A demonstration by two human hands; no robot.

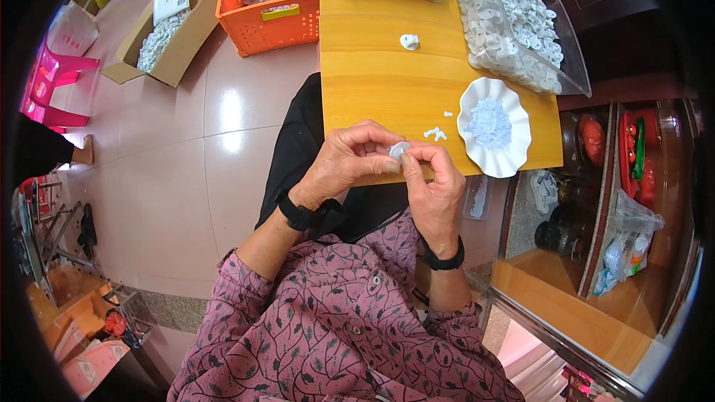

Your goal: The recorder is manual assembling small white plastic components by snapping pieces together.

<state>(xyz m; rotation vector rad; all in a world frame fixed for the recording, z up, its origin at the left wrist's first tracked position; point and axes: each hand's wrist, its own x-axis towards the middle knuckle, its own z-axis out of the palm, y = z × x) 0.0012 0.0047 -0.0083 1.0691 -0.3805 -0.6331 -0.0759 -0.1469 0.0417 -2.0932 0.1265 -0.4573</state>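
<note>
A small round white plastic part [399, 150] is pinched between my two hands over the table's near edge. My left hand [348, 155] grips it from the left with thumb and fingers. From the right, the thumb and forefinger of my right hand [433, 179] press against it. Just beyond my hands lie several tiny white plastic pieces [436, 134]. A scalloped white dish [512, 158] to the right holds a heap of small translucent pieces [488, 123]. Farther off, one round white part [409, 42] with a raised stub sits alone on the yellow wooden table [372, 89].
Clear bins of white parts [491, 37] line the table's far and right sides. An orange crate [268, 26] and a cardboard box [175, 45], both with white parts, stand at far left. Open shelves [551, 268] are on the right. Another person's foot [83, 150] shows at left.
</note>
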